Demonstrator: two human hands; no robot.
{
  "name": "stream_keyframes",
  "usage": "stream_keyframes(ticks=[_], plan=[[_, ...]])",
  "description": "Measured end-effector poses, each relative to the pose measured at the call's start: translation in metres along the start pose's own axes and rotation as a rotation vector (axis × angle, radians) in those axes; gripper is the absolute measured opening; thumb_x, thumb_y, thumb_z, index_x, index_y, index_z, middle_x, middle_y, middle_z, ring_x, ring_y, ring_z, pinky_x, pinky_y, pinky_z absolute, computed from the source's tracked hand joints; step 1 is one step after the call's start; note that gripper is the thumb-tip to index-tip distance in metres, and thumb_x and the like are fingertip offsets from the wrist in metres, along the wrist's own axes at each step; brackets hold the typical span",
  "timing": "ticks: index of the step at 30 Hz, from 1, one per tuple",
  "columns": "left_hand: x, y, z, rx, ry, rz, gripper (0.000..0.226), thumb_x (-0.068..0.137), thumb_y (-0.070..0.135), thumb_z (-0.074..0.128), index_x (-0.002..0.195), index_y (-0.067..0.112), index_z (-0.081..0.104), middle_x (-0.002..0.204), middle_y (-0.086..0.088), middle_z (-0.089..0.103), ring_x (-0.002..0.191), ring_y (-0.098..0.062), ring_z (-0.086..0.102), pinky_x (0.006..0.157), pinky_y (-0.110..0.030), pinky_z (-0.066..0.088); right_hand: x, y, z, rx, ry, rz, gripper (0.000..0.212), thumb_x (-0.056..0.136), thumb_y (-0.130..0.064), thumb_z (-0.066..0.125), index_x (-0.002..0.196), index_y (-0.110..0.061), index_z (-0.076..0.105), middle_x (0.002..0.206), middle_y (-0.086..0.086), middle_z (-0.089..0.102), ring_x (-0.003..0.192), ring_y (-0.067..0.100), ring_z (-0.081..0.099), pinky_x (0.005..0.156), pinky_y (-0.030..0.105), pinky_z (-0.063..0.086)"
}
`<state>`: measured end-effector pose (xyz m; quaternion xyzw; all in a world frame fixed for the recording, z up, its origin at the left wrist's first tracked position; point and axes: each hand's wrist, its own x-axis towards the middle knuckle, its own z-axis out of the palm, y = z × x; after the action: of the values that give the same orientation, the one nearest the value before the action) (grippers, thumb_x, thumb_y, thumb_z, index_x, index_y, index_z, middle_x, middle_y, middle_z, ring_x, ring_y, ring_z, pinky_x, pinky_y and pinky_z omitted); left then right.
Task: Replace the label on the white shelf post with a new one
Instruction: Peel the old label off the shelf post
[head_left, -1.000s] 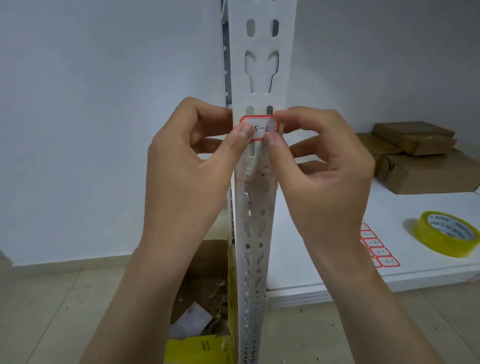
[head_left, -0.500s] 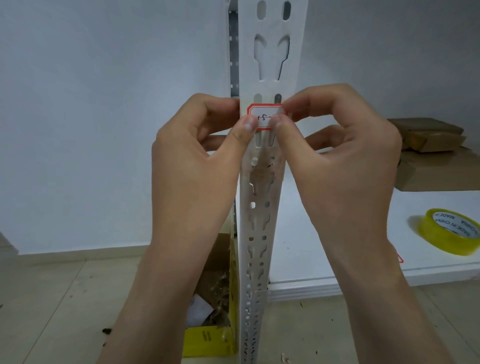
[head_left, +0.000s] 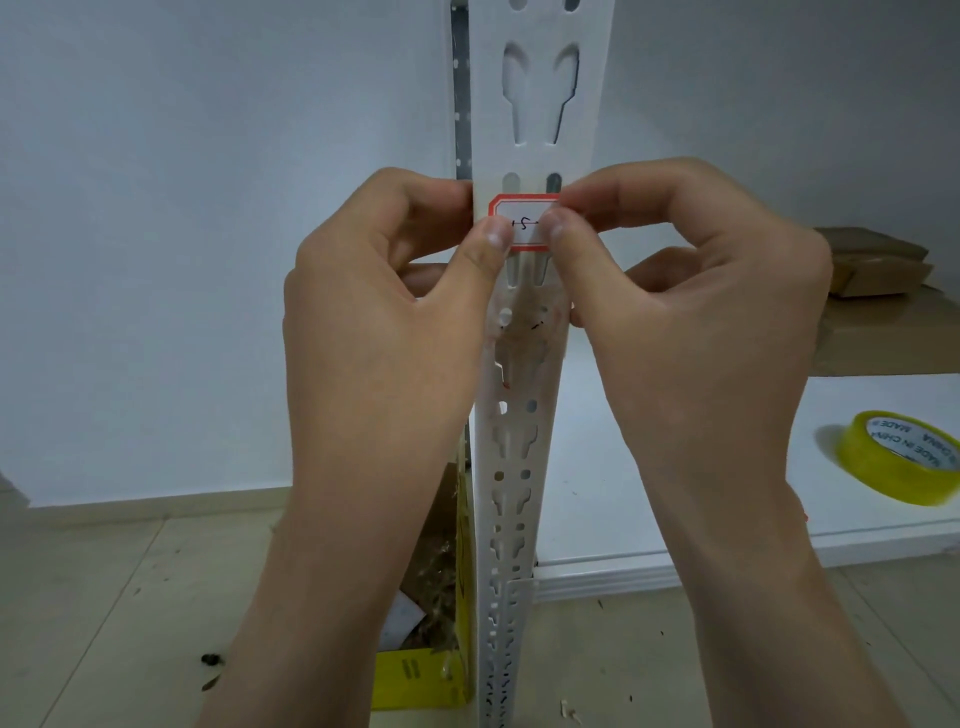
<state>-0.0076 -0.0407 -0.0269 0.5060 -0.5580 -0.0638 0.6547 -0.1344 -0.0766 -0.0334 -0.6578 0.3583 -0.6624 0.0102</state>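
Two hands meet at a white shelf post (head_left: 519, 467), which stands upright in the middle of the scene, its face punched with slots and keyhole cut-outs. A red-bordered label (head_left: 524, 221) bearing handwritten marks lies across the post's face, just below a pair of oval slots. The left hand (head_left: 384, 332) grips from the left, its thumb tip on the label's left end and its fingers curled round the post's left edge. The right hand (head_left: 691, 322) pinches the label's right end between thumb and forefinger, the other fingers curled beside the post's right edge. Whether the label is fully stuck down cannot be told. To the right, a roll of yellow tape (head_left: 904, 457) lies flat on a white shelf board (head_left: 613, 467), with brown cardboard boxes (head_left: 878, 270) farther back. Left of the post's foot, a yellow carton (head_left: 421, 675) holding scraps sits on the tiled floor (head_left: 130, 597).
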Motion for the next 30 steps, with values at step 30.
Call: stream_keyframes(ticks=[30], plan=[[-0.003, -0.001, 0.002, -0.017, 0.033, -0.014, 0.012, 0.096, 0.032, 0.072, 0.099, 0.041, 0.065, 0.095, 0.028, 0.073, 0.087, 0.012, 0.071, 0.077, -0.028, 0.064, 0.006, -0.015, -0.005, 0.078, -0.052, 0.233, 0.005, 0.087, -0.032, 0.077, 0.089, -0.035, 0.073, 0.081, -0.020, 0.072, 0.064, 0.008, 0.072, 0.057, 0.013, 0.051]])
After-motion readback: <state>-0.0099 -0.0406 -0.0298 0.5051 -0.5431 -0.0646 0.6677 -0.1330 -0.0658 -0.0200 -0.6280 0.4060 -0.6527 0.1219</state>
